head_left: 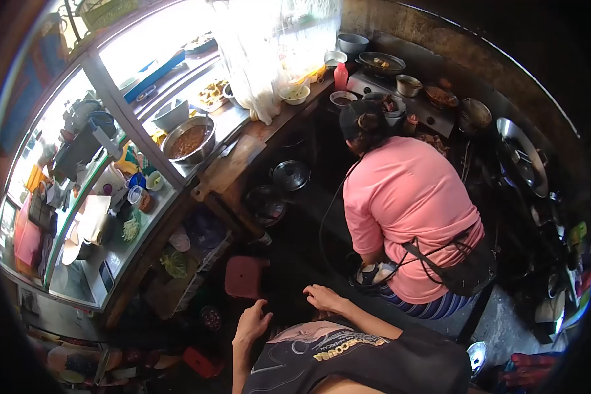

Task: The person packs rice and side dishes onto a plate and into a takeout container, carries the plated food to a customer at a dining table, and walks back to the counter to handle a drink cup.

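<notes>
My left hand is raised in front of my dark printed shirt, its thumb apart from its fingers and nothing in it. My right hand hangs a little farther forward, fingers loosely bent and apart, also holding nothing. Nearest to both is a pink plastic stool, just beyond my left hand; neither hand touches it. To the right, a co-worker in a pink shirt bends forward with their back to me.
A stove with several pans stands at the back. On the left counter are a metal pot of brown stew and a glass display case. Dark lidded pots sit low in the middle. A large metal wok stands at right.
</notes>
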Demonstrator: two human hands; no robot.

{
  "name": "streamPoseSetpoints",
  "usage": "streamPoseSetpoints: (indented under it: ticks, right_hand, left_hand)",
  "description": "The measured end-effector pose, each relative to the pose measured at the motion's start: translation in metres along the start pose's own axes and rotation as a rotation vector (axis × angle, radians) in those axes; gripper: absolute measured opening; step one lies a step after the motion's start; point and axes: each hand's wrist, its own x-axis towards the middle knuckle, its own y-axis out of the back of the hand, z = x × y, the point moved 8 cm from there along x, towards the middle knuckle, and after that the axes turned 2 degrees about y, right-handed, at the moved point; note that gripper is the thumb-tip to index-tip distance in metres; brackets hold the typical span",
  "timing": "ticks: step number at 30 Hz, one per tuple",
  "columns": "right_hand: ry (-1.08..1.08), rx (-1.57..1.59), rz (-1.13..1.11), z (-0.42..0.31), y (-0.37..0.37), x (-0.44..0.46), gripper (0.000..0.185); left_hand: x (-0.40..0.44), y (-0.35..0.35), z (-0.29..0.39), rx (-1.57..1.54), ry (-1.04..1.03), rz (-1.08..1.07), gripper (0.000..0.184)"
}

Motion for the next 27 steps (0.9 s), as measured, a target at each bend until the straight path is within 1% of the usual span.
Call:
streamPoseSetpoints:
  ticks: [2, 4, 6, 8, 10, 12, 14, 16, 18, 20, 23, 25, 27]
  right_hand:
    - [-0.001, -0.019, -0.021, 0.017, -0.001, -0.005, 0.030]
    - [-0.001, -0.036, -0.043, 0.030, 0.002, -0.010, 0.030]
    - [-0.055, -0.064, -0.095, 0.042, 0.006, -0.014, 0.030]
    - [-0.050, -0.059, -0.057, 0.050, 0.013, -0.016, 0.030]
    - [-0.038, -0.055, -0.018, 0.054, 0.019, -0.017, 0.029]
    - [-0.107, -0.045, -0.027, 0.061, 0.018, -0.015, 0.029]
    - [-0.117, -0.047, -0.040, 0.066, 0.012, -0.006, 0.029]
    - [-0.141, -0.052, -0.057, 0.068, 0.005, -0.002, 0.029]
    - [-0.083, -0.040, -0.074, 0.058, 0.002, 0.009, 0.030]
    - [-0.103, -0.016, -0.077, 0.051, 0.008, 0.019, 0.030]
    - [-0.147, 0.009, -0.046, 0.054, 0.014, 0.028, 0.030]
    - [-0.179, 0.007, -0.008, 0.061, 0.022, 0.036, 0.030]
    - [-0.235, -0.030, 0.009, 0.074, 0.026, 0.041, 0.029]
  left_hand:
    - [0.004, -0.012, -0.006, 0.078, 0.080, -0.097, 0.040]
    - [0.008, -0.023, -0.013, 0.116, 0.094, -0.136, 0.042]
    - [0.015, -0.030, -0.019, 0.154, 0.103, -0.175, 0.044]
    - [0.022, -0.040, -0.021, 0.176, 0.102, -0.255, 0.045]
    - [0.029, -0.043, -0.015, 0.176, 0.078, -0.263, 0.045]
    - [0.036, -0.041, -0.010, 0.189, 0.056, -0.260, 0.046]
    - [0.043, -0.040, -0.002, 0.187, 0.021, -0.270, 0.046]
    - [0.045, -0.040, -0.007, 0.161, 0.025, -0.283, 0.046]
    - [0.053, -0.043, -0.013, 0.124, 0.021, -0.298, 0.047]
    - [0.067, -0.048, -0.029, 0.172, 0.039, -0.367, 0.047]
    - [0.096, -0.044, -0.032, 0.232, -0.014, -0.405, 0.047]
    - [0.121, -0.033, -0.023, 0.240, -0.042, -0.417, 0.046]
    - [0.145, -0.019, -0.007, 0.271, -0.172, -0.337, 0.043]
